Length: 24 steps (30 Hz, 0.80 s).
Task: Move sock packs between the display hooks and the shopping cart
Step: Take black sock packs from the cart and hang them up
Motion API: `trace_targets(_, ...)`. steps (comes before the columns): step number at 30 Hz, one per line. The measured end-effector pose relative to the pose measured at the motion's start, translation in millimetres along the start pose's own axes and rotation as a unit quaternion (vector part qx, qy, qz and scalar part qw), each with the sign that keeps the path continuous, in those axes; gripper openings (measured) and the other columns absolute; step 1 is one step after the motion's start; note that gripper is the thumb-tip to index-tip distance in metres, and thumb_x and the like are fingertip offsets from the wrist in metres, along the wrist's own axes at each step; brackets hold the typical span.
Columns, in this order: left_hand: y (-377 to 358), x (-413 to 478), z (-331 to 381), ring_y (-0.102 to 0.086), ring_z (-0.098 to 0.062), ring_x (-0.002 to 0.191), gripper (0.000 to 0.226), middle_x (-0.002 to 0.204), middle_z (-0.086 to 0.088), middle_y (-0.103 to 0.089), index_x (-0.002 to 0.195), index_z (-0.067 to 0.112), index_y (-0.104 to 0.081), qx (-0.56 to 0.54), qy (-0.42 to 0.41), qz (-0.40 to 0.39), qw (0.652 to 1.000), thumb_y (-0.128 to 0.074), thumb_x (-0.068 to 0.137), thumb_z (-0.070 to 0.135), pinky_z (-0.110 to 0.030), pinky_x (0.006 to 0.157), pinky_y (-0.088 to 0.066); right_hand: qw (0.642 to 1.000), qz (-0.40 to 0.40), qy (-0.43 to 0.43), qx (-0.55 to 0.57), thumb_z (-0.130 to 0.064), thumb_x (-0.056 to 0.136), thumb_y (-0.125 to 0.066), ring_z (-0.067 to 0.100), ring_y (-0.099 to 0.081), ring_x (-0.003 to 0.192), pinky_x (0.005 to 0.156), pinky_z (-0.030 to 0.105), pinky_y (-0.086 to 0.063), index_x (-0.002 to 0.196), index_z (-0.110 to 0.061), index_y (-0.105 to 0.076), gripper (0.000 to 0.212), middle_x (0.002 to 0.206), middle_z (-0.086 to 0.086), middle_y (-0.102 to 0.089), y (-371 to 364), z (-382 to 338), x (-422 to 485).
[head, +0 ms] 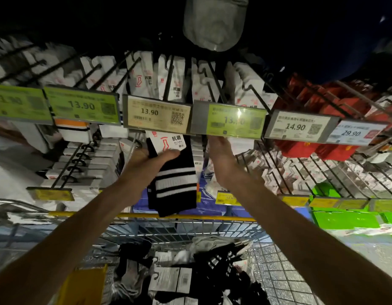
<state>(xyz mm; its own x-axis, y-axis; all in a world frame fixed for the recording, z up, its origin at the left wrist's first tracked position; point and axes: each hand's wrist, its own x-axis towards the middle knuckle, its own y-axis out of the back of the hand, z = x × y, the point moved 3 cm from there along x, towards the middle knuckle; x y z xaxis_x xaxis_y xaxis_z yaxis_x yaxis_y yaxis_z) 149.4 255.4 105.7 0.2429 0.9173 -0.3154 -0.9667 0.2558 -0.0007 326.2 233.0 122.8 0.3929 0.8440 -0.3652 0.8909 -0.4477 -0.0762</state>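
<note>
Just below beige 13.90 tag [156, 114], black striped sock pack [175, 183], card [171, 142] marked 抗菌, gripped by left hand [146, 165]. Right of that tag, right hand [221, 160] raised, fingers hidden behind green tag [234, 119]: grip untellable. Below, shopping cart [115, 215].

A row of tags [156, 114] runs from nine to three o'clock, with hooks [169, 78] and hung packs [144, 78] behind it at twelve. At centre, the left hand [144, 166] holds a sock pack [175, 179]. The right hand [221, 159] is at its three o'clock. The cart [146, 215] sits at six, with loose packs [166, 277] inside.
</note>
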Motion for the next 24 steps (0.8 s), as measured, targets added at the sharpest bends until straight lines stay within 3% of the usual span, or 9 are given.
trace_targets(2,-3,-4,-1,-0.073,-0.022,0.093,0.021,0.096,0.0,-0.077,0.105,0.015,-0.075,-0.003,0.005,-0.036,0.999,-0.072,0.087,0.025,-0.031,0.077,-0.053,1.0,-0.026,0.008,-0.012,-0.034,0.101,-0.049,0.02,-0.06,0.111,0.098,0.037,-0.048,0.123,-0.013,-0.062,0.033,0.118,0.004,-0.066,0,16,-21)
trace_targets(4,-8,-10,1,-0.072,-0.018,0.098,0.025,0.103,0.001,-0.076,0.113,0.015,-0.072,0.002,0.001,-0.071,0.998,-0.068,0.089,0.024,-0.029,0.082,-0.054,0.998,-0.046,0.029,-0.032,-0.035,0.098,-0.055,0.015,-0.065,0.104,0.092,0.031,-0.053,0.109,-0.019,-0.068,0.024,0.109,0.001,-0.071,8,30,-37)
trace_targets(7,-18,-19,2,-0.071,-0.006,0.097,0.02,0.103,0.009,-0.076,0.111,0.018,-0.071,0.018,-0.031,-0.109,0.993,-0.064,0.092,0.019,-0.014,0.076,-0.053,0.991,-0.06,0.098,-0.067,-0.037,0.092,-0.064,0.02,-0.068,0.094,0.087,0.038,-0.053,0.095,-0.008,-0.066,0.029,0.097,0.015,-0.07,12,29,-49)
trace_targets(10,-28,-30,2,-0.067,0.004,0.098,0.017,0.101,0.019,-0.074,0.106,0.027,-0.069,0.031,-0.058,-0.13,0.989,-0.061,0.095,0.018,-0.007,0.077,-0.05,0.99,-0.057,0.104,-0.073,-0.032,0.088,-0.07,0.01,-0.07,0.087,0.082,0.029,-0.057,0.104,-0.005,-0.064,0.032,0.094,0.006,-0.073,12,28,-58)
trace_targets(13,-36,-39,-5,-0.067,0.0,0.103,0.019,0.107,0.015,-0.074,0.11,0.028,-0.069,0.057,-0.071,-0.152,0.984,-0.062,0.095,0.019,-0.013,0.086,-0.051,0.99,-0.06,0.111,-0.061,-0.029,0.088,-0.071,0.011,-0.07,0.097,0.09,0.032,-0.055,0.112,-0.011,-0.066,0.03,0.103,-0.001,-0.075,19,29,-67)
trace_targets(19,-43,-52,-5,-0.068,0.0,0.1,0.024,0.103,0.015,-0.075,0.107,0.028,-0.071,0.022,-0.066,-0.15,0.986,-0.071,0.083,0.026,-0.01,0.08,-0.051,0.989,-0.05,0.141,0.013,-0.014,0.092,-0.065,0.013,-0.069,0.101,0.09,0.027,-0.055,0.117,-0.006,-0.066,0.026,0.107,0.002,-0.074,32,24,-84)
trace_targets(24,-38,-55,7,-0.069,-0.011,0.104,0.033,0.105,0.002,-0.076,0.102,0.012,-0.074,-0.007,-0.077,-0.131,0.988,-0.072,0.078,0.034,-0.019,0.086,-0.053,0.98,-0.07,0.166,0.082,-0.009,0.095,-0.059,0.018,-0.067,0.109,0.097,0.034,-0.053,0.123,-0.005,-0.061,0.028,0.114,0.005,-0.072,35,11,-90)
